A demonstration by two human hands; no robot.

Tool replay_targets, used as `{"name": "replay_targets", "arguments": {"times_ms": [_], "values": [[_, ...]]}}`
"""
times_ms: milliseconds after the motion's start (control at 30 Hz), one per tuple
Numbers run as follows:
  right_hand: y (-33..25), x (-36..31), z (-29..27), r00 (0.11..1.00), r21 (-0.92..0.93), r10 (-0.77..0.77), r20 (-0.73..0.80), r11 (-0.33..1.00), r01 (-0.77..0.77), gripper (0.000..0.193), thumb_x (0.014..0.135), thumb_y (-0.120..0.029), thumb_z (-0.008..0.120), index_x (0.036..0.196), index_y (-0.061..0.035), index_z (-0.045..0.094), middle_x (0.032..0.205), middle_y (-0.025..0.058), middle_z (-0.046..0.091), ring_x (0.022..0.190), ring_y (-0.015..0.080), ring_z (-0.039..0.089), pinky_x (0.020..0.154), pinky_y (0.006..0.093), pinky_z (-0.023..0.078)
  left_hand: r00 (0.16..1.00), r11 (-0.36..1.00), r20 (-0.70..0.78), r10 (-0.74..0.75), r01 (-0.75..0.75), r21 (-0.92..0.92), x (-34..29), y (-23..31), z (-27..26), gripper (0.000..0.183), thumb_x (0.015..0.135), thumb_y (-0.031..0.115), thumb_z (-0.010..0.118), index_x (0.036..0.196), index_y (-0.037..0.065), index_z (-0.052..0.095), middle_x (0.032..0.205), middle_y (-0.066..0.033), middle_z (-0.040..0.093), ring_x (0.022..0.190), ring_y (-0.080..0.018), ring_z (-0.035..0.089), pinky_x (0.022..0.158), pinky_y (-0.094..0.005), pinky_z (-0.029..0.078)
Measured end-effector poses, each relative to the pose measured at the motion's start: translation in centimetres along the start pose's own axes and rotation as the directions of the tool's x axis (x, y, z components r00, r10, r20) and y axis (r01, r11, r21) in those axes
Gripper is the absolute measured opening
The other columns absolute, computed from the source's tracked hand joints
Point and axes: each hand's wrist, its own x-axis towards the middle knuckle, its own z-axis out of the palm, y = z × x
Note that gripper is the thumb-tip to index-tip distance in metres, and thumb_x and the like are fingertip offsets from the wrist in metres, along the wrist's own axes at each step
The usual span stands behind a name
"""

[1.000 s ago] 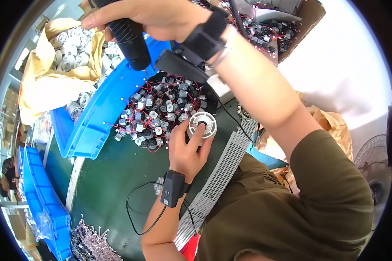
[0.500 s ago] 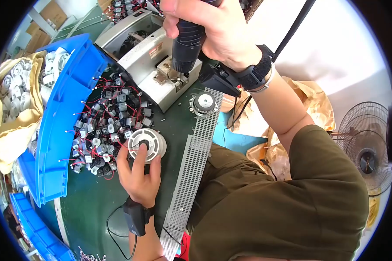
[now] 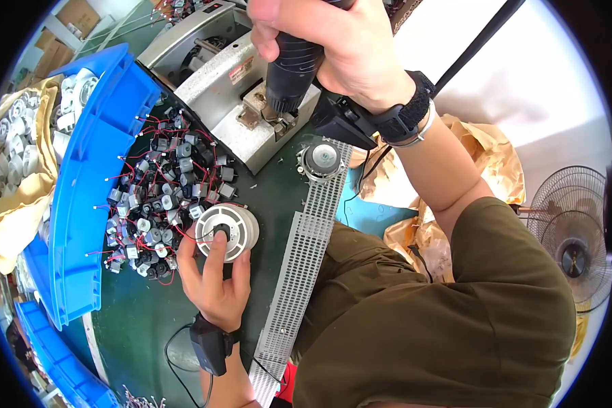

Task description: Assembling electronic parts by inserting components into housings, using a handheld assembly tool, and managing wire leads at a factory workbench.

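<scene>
My right hand [image 3: 336, 44] is wrapped round a black electric screwdriver [image 3: 291, 75]. The tool points down, its tip at the front outlet of a grey metal screw feeder [image 3: 234, 85]. On the green tabletop, my left hand [image 3: 216, 282] grips a white round plastic housing [image 3: 246, 221] with spokes in its face. Thumb and fingers lie around its near side, and one finger presses on the dark part at its centre. A thin wire runs out from that centre. Just left of the housing lies a heap of small motors [image 3: 163, 194] with red wires.
A blue bin [image 3: 88, 197] at the left carries a paper-lined load of white plastic parts [image 3: 24, 129]. A perforated metal strip [image 3: 294, 272] runs along the table edge, with a round magnetic-looking piece [image 3: 321, 160] holding screws on it. A fan [image 3: 571, 238] stands far right.
The white housing has tilted slightly in my left hand, which has shifted a little left. The screwdriver stays at the feeder outlet. The whole view has moved slightly.
</scene>
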Motion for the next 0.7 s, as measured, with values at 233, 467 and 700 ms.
{"name": "replay_targets", "arguments": {"times_ms": [233, 467, 700], "values": [[-0.1, -2.1, -0.2, 0.998, 0.281, 0.067, 0.021, 0.957, -0.071, 0.040, 0.071, 0.007, 0.060, 0.109, 0.0043, 0.047, 0.064, 0.0090, 0.057, 0.052, 0.0186, 0.056, 0.050, 0.0281, 0.045, 0.998, 0.995, -0.022, 0.058, -0.056, 0.085, 0.5, -0.3, 0.0, 0.041, 0.063, 0.008, 0.076, 0.102, 0.006, 0.064, 0.109, -0.0228, 0.055, 0.093, -0.0365, 0.057, 0.075, -0.0396, 0.049], [-1.5, -2.2, 4.9, 0.943, 0.618, 0.014, 0.333, 0.752, -0.229, 0.032, 0.080, -0.003, 0.061, 0.107, 0.0060, 0.048, 0.069, 0.0111, 0.058, 0.054, 0.0193, 0.057, 0.049, 0.0288, 0.047, 0.994, 0.992, -0.064, 0.084, -0.077, 0.103, 1.0, 0.1, 0.0, 0.039, 0.061, 0.010, 0.077, 0.098, 0.007, 0.064, 0.104, -0.0211, 0.057, 0.084, -0.0334, 0.060, 0.067, -0.0373, 0.050], [-2.0, -2.0, 7.5, 0.937, 0.420, 0.107, 0.332, 0.873, -0.248, 0.035, 0.075, 0.001, 0.066, 0.105, 0.0039, 0.049, 0.065, 0.0060, 0.058, 0.051, 0.0131, 0.055, 0.047, 0.0242, 0.043, 0.992, 0.986, -0.085, 0.094, -0.081, 0.146, 0.9, 0.0, 0.3, 0.034, 0.064, 0.018, 0.077, 0.096, 0.009, 0.066, 0.104, -0.0176, 0.056, 0.075, -0.0289, 0.059, 0.061, -0.0351, 0.049]]}}
